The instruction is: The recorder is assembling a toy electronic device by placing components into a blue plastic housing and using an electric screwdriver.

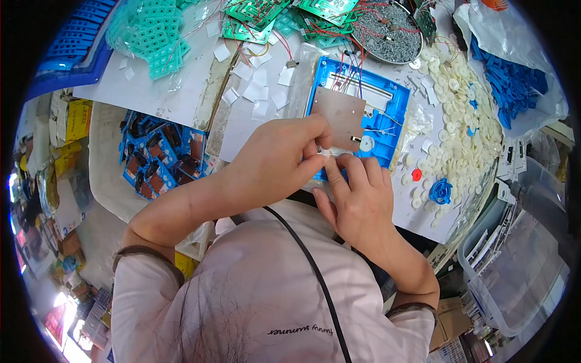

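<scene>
A blue plastic housing (396, 100) lies on the table in front of me, with a bare brown circuit board (339, 115) over its middle. Thin red, blue and white wires run out of the housing. My left hand (275, 157) is closed over the housing's near left corner, thumb and forefinger pinched together. A small white bit (328, 153) shows at those fingertips; its kind I cannot make out. Against the near edge rests my right hand (366, 202), fingers stretched forward and thumb apart. Its forefinger tip meets the left fingertips at the white bit.
Loose white discs (451, 130) spread over the right side, with a blue ring part (440, 191) among them. A round tray of screws (390, 60) and green circuit boards (251, 15) sit at the back. White squares (255, 91) lie left of the housing; a bin (109, 163) holds blue assemblies.
</scene>
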Motion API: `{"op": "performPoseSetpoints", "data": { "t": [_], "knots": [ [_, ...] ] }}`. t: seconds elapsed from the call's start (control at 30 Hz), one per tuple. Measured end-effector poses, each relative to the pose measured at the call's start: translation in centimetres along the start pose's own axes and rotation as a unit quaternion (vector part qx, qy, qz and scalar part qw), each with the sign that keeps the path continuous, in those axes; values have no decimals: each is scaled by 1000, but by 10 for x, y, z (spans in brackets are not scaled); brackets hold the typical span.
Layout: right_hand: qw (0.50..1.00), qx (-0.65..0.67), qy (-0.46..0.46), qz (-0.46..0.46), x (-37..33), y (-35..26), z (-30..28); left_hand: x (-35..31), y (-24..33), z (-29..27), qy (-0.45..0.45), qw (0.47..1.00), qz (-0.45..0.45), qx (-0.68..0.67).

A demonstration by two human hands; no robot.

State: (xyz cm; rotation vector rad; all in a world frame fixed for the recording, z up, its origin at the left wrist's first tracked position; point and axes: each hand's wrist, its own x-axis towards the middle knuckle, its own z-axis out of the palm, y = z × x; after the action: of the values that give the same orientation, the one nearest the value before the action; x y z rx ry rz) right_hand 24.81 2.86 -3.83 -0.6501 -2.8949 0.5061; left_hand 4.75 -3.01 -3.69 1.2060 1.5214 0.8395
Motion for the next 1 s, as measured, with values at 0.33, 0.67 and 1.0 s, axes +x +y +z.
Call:
{"op": "performPoseSetpoints", "data": {
  "t": [0.33,0.67,1.0],
  "knots": [
    [997,68,31,6,-1,6,-6,-57,-29,4,31,982,79,170],
    [998,24,41,-36,10,12,2,-27,-13,-26,52,994,44,-88],
    [993,-71,-78,-46,11,5,-10,14,-3,-22,-3,990,56,-132]
  ]
}}
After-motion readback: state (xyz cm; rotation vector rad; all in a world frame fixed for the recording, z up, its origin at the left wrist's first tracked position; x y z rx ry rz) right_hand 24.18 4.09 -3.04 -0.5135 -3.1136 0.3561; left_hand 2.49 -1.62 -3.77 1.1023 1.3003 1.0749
